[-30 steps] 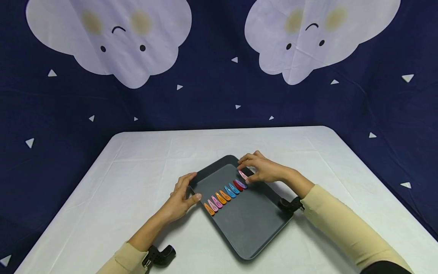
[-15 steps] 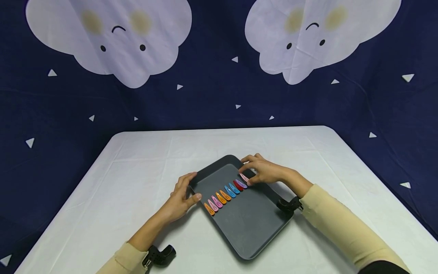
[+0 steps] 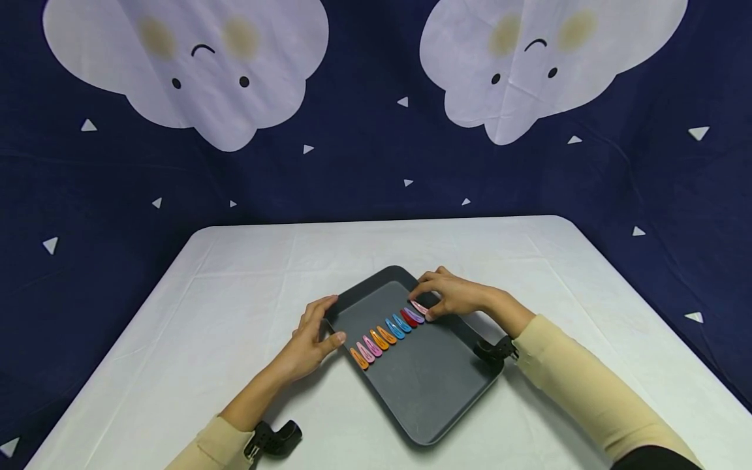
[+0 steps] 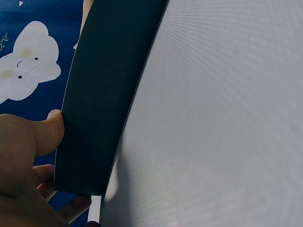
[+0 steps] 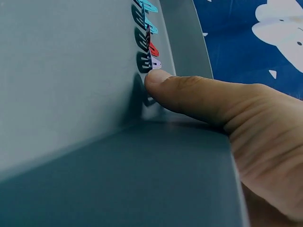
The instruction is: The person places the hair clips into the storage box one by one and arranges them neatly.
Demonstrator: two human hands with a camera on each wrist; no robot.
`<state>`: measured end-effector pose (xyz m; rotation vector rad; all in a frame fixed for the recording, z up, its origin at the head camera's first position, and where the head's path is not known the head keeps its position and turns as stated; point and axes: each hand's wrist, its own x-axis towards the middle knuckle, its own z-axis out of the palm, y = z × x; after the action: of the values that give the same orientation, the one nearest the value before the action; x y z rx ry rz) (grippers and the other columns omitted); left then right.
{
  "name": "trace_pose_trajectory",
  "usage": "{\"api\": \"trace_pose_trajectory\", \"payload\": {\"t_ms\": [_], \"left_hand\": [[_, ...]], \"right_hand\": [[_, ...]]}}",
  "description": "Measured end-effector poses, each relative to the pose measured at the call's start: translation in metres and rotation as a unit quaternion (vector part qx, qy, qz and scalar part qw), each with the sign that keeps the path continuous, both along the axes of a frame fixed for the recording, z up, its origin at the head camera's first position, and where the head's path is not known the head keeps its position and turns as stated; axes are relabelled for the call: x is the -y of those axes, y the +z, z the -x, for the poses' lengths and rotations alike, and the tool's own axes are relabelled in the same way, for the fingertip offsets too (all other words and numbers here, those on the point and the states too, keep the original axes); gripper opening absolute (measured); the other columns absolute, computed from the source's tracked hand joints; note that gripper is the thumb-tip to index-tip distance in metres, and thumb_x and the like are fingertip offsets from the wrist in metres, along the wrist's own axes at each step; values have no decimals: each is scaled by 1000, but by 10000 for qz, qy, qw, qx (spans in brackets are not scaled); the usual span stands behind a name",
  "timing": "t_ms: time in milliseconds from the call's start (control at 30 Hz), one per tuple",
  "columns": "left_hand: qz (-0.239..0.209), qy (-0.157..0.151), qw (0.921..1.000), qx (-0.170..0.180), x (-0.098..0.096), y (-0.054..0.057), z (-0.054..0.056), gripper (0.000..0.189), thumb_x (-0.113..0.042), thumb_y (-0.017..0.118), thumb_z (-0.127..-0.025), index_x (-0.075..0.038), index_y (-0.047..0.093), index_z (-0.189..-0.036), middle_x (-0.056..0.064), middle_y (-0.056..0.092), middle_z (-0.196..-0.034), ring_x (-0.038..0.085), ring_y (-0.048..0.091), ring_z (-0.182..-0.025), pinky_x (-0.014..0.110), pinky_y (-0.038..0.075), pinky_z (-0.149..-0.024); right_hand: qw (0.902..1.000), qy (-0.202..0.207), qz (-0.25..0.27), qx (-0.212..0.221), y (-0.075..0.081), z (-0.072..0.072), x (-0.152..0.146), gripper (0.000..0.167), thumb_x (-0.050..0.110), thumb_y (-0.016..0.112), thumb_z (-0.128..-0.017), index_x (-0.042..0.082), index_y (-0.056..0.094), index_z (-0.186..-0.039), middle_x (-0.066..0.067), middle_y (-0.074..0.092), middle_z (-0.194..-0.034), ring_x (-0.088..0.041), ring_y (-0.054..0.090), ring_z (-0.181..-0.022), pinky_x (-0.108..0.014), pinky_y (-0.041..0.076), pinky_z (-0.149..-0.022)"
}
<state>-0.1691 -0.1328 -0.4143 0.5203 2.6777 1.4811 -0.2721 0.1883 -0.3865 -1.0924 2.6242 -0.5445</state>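
A row of colourful snap hair clips (image 3: 386, 335) runs across the dark grey baking tray (image 3: 435, 385) in the head view. At the row's far right end my right hand (image 3: 452, 292) pinches a pink snap hair clip (image 3: 419, 307) between thumb and fingers, low over the tray beside a purple clip (image 3: 414, 316). My right thumb (image 5: 189, 94) hides most of that pink clip in the right wrist view. My left hand (image 3: 308, 343) holds the tray's left corner, thumb at the rim and fingers round the outside; the left wrist view shows the thumb (image 4: 49, 132) against the tray wall.
The tray stands at an angle on a white-covered table (image 3: 264, 274). Its raised rim passes under the right wrist, where a black wrist camera (image 3: 496, 350) hangs close over it. A dark blue cloth (image 3: 364, 176) with clouds hangs behind the table.
My right hand has moved slightly down and to the right with the pink hair clip, bringing it in line with the row's end. The left hand and the tray have not moved.
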Motion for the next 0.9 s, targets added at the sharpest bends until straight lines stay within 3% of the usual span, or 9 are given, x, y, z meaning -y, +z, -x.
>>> {"api": "trace_pose_trajectory", "payload": {"t_ms": [900], "left_hand": [[37,33,10000,39,0,1,-1,69,-17,62,-91,-11,25,-149,11,20,-152,37,14,-143,76,-1,-102]], "right_hand": [[9994,-20,-304,-134,-2,0,2,51,27,76,-78,26,60,-126,-4,48,-133,-21,38,-110,-37,39,-89]]}}
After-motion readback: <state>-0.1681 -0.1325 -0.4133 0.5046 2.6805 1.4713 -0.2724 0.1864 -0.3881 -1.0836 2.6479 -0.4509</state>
